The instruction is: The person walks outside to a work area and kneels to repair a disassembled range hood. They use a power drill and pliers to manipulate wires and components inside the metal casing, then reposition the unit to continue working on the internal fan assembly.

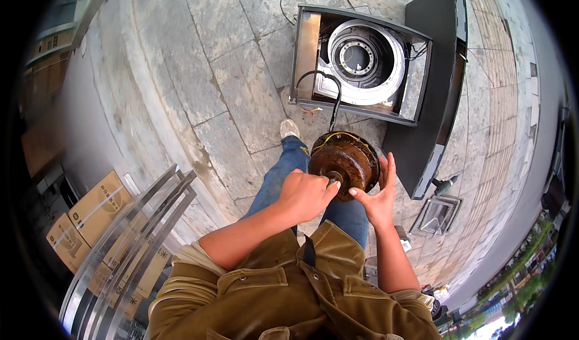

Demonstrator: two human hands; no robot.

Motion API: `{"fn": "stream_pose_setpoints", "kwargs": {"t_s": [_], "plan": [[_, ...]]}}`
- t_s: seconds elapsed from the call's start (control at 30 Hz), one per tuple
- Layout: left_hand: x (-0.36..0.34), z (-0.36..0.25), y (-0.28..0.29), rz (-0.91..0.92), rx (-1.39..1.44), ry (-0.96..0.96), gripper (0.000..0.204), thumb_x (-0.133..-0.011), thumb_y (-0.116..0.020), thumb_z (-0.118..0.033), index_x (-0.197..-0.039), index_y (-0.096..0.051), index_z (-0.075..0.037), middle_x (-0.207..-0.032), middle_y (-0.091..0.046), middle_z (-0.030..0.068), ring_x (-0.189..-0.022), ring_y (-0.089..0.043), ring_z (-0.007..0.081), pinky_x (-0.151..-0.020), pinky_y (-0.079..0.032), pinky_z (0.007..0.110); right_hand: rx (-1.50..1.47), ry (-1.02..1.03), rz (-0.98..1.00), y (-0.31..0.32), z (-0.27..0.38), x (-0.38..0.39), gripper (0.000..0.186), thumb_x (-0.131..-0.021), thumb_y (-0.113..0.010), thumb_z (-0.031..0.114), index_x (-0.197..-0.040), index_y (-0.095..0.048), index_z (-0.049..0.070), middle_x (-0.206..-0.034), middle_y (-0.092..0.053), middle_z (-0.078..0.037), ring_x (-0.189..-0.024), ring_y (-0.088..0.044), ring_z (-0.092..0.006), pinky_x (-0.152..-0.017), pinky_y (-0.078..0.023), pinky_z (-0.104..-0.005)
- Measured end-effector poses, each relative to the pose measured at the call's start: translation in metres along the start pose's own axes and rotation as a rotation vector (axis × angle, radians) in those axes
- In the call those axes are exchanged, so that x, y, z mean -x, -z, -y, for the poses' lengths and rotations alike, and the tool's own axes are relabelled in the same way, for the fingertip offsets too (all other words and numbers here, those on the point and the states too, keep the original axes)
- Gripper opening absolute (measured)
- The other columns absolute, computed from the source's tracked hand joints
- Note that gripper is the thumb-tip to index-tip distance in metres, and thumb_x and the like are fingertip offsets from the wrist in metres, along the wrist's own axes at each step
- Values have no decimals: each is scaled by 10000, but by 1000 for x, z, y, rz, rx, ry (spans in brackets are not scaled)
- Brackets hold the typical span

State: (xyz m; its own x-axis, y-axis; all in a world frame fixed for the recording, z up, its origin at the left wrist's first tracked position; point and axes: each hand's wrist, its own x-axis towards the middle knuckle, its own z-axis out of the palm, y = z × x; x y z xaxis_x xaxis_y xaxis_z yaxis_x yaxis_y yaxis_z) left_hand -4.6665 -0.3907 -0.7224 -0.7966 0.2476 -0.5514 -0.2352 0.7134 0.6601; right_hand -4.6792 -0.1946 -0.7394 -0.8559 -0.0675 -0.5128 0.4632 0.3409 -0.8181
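A greasy brown motor (pixel 345 162), round and stained, is held in front of my knees. A yellow wire runs across its top rim, and a black cable (pixel 336 101) leads from it toward the open metal housing. My left hand (pixel 306 195) is closed at the hub on the motor's near face, its fingertips pinching around the short shaft there. My right hand (pixel 379 198) grips the motor's right side, thumb on the near face and fingers stretched up along the rim. The underside of the motor is hidden.
Beyond the motor lies an open metal housing (pixel 306 50) with a round silver fan casing (pixel 389 86) inside. A long dark panel (pixel 429 92) stands against its right side. Farther right are a mesh tray (pixel 437 215) and a dark tool (pixel 445 185). Cardboard boxes (pixel 99 206) and curved metal rails (pixel 136 243) are at left.
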Motion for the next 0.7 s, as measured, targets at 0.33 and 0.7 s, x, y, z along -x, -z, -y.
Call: {"fn": "stream_pose_setpoints", "kwargs": {"t_s": [0.33,0.7], "plan": [[-89,-46,21,148,-241,44,445,-896,-480,-360,-609,-621,-50,-570,-594,152,-581,-592,331,-668,-452,428,-122,71,-41,78,4,-78,870,-711,-784,285,-1383,-326,-26,-1388,-402,-192,-1286,-405,-304,-1074,-286,-414],[-194,-118,2,314,-490,16,476,-910,-457,-370,-616,-628,-37,-584,-599,164,-597,-602,345,-699,-463,434,-305,-78,-89,207,-49,-122,483,-902,-587,168,-1317,-430,-24,-1311,-495,-141,-1109,-560,-210,-901,-440,-322]]}}
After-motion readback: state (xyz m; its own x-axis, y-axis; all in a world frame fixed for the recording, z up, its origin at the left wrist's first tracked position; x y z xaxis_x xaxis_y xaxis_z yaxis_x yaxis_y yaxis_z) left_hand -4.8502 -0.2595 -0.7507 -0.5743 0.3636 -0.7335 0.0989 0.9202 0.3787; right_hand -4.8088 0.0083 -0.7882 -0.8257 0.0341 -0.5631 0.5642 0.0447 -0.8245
